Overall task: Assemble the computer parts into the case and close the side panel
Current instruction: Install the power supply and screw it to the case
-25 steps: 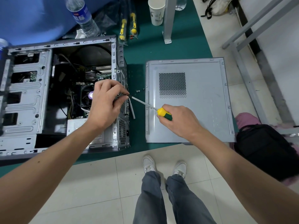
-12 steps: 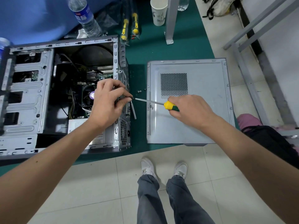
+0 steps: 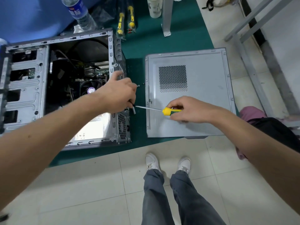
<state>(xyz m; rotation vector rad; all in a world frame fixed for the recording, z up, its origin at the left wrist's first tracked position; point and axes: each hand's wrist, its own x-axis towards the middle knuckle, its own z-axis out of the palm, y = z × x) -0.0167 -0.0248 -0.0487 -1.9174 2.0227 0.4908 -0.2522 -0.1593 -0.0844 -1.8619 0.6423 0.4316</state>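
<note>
My right hand (image 3: 188,109) grips the screwdriver (image 3: 164,109), shaft pointing left at the case (image 3: 119,120) rear (centre frame); left hand (image 3: 118,95) there, grip unclear.

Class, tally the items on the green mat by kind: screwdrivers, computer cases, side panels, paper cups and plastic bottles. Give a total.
Screwdrivers: 3, one in the right hand at, two packaged at and
Computer case: 1
Side panel: 1
Paper cup: 1
Plastic bottle: 1
Total: 7

head-worn, wide-angle, looking steeply down, close
</note>
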